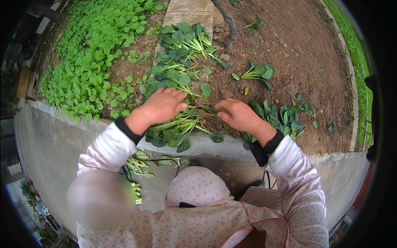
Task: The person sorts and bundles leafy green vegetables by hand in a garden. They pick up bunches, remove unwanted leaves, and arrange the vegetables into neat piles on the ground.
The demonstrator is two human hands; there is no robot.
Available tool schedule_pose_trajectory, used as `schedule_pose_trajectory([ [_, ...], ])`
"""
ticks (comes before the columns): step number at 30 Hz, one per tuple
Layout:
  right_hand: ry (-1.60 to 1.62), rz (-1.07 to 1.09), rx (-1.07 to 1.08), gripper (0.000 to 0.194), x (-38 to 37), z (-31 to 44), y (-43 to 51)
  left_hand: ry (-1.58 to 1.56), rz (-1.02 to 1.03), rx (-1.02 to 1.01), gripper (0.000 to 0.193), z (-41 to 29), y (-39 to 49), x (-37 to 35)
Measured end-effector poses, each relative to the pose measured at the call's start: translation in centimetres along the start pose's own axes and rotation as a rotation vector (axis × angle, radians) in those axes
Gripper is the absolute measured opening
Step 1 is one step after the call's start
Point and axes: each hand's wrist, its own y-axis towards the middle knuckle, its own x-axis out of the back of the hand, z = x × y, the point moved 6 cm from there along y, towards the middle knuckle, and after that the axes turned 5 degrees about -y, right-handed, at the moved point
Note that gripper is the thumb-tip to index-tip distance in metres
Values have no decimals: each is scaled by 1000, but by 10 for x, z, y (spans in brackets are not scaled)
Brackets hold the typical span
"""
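Observation:
My left hand (164,105) lies palm down over a row of cut leafy greens (178,79), its fingers a little apart; whether it grips a stem beneath is hidden. To its right, my right hand (237,114) has thumb and fingers around the tip of a small green leaf (211,110) above the soil. Below my left hand spreads a bunch of leafy greens (173,130) with pale stems at the concrete edge. Farther up, another bunch (189,38) rests on a concrete strip. Dark leafy greens (283,119) are beside my right wrist.
Low seedlings (83,68) fill the left bed. Brown soil (297,55) at right bears a loose green plant (257,73) and a woody stem (229,23). A concrete curb (204,145) borders the bed. Leaf trimmings (136,164) lie on the pavement near my knee.

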Motion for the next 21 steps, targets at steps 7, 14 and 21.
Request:
schedule_pose_trajectory([
  [7, 130, -3, 37, 22, -3, 7, -15, 123, 9, -94, 51, 9, 44, 4],
  [14, 116, 6, 44, 21, 3, 4, -36, -48, 385, 91, 55, 20, 38, -2],
  [21, 154, -25, -20, 20, 13, -2, -47, 359, -184, -58, 40, 14, 120, 86],
])
